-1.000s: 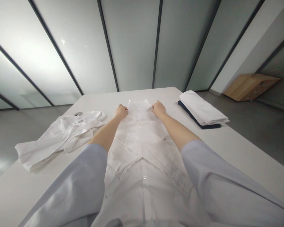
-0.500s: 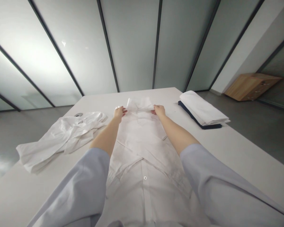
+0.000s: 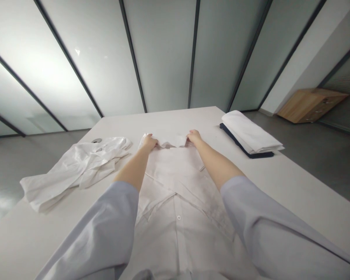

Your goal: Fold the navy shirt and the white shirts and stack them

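A white buttoned coat (image 3: 175, 175) lies lengthwise down the table in front of me, a round button showing on its near part. My left hand (image 3: 150, 141) grips the left side of its far end, fingers closed on the cloth. At the right side of the same end, my right hand (image 3: 194, 137) pinches the fabric. Between the two hands the far edge is turned over toward me, its border hanging unevenly. Both sets of fingertips are partly hidden by cloth.
On the left of the white table (image 3: 303, 194) lies a crumpled white garment (image 3: 76, 167), with a round grey disc (image 3: 97, 140) behind it. A folded white cloth (image 3: 247, 130) rests on dark folded fabric (image 3: 261, 155) at the right. A wooden cabinet (image 3: 305, 105) stands beyond.
Both hands have drawn the coat's far edge up and over toward me. The cloth that stood beyond the hands now folds down between them. The other fabrics have not moved.
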Demonstrator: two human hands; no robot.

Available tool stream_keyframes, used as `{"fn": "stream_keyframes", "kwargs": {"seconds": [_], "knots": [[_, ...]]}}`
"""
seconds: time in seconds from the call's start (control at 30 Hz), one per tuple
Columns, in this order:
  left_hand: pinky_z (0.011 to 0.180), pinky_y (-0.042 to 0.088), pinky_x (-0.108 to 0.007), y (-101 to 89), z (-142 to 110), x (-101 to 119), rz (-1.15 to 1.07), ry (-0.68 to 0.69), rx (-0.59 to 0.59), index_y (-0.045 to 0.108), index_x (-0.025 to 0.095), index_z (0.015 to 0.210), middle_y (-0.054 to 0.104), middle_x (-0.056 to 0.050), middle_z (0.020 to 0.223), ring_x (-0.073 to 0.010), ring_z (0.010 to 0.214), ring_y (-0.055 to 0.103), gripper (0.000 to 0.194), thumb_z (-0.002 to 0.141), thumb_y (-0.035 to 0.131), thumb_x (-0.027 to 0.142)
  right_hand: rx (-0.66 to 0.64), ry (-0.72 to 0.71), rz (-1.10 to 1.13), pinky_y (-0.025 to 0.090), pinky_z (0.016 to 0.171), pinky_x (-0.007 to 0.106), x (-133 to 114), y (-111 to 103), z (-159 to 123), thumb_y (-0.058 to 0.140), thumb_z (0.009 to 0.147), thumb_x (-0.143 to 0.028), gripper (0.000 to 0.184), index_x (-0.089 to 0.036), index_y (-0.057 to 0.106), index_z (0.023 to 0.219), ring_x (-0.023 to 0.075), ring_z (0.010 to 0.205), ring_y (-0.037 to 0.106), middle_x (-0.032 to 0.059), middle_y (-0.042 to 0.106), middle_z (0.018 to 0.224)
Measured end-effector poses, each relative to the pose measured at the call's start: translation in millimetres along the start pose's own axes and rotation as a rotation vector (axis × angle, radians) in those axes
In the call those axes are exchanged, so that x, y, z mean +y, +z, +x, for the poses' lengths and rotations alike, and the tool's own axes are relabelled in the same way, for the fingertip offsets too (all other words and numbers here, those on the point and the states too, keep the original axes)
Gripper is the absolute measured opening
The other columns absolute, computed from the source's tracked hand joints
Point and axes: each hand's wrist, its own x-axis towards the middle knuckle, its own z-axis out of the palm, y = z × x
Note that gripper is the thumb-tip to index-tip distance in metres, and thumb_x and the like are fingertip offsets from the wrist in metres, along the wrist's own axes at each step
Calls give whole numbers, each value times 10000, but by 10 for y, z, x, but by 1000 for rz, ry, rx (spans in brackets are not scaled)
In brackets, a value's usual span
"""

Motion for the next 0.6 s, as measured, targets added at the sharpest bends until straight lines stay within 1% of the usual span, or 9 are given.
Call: {"fn": "stream_keyframes", "kwargs": {"seconds": [0.1,0.17,0.23,0.3,0.37,0.4,0.43,0.5,0.6], "knots": [[1072,390,-368,-36,-138,12,379,213,117,462,154,1367,485,-169,1388,-287,1297,468,612,779,617,228,85,0,-105,426,981,403,-74,-34,-102,546,822,-256,494,-147,534,1304,297,1177,535,191,565,1274],[1128,310,-371,-21,-227,15,615,382,194,434,175,1397,406,-147,1469,-278,1356,385,555,868,514,320,140,-111,-215,374,1029,428,-145,-30,-193,504,868,-300,458,-155,533,1301,313,1245,464,199,506,1338],[1147,263,-393,16,-284,2,735,465,164,384,200,1440,367,-123,1514,-276,1398,317,563,917,425,405,146,-250,-314,325,1065,434,-203,1,-280,452,912,-363,450,-169,528,1312,311,1304,398,183,453,1404],[1157,218,-441,55,-302,-33,831,446,22,340,225,1474,340,-108,1544,-288,1432,259,602,933,364,489,83,-313,-377,257,1107,453,-213,44,-343,425,934,-438,503,-163,506,1348,321,1380,299,172,373,1487],[1159,176,-497,76,-292,-82,896,332,-126,310,230,1497,294,-116,1572,-315,1455,209,656,932,301,564,-32,-268,-423,192,1131,494,-165,80,-373,384,944,-521,579,-167,467,1394,339,1427,212,160,314,1538],[1159,161,-516,76,-282,-106,913,264,-171,291,222,1509,257,-127,1587,-328,1464,183,687,929,270,589,-95,-222,-433,173,1134,513,-124,89,-376,358,945,-557,613,-175,447,1416,348,1435,198,154,304,1550],[1158,150,-527,71,-272,-128,921,209,-191,266,206,1522,214,-139,1599,-339,1470,157,719,925,247,607,-148,-179,-434,165,1134,527,-78,91,-373,334,945,-584,639,-184,425,1436,356,1437,199,149,300,1556],[1163,137,-524,50,-262,-155,922,162,-192,209,164,1541,138,-162,1611,-345,1478,113,771,920,224,620,-202,-143,-419,169,1131,533,13,72,-358,296,950,-601,663,-193,387,1465,360,1436,214,146,274,1573],[1163,169,-494,7,-293,-155,913,177,-184,171,136,1547,103,-177,1612,-334,1480,109,790,919,243,608,-178,-176,-398,212,1126,492,103,-3,-348,278,976,-539,619,-168,391,1458,329,1432,245,159,261,1576]]}}
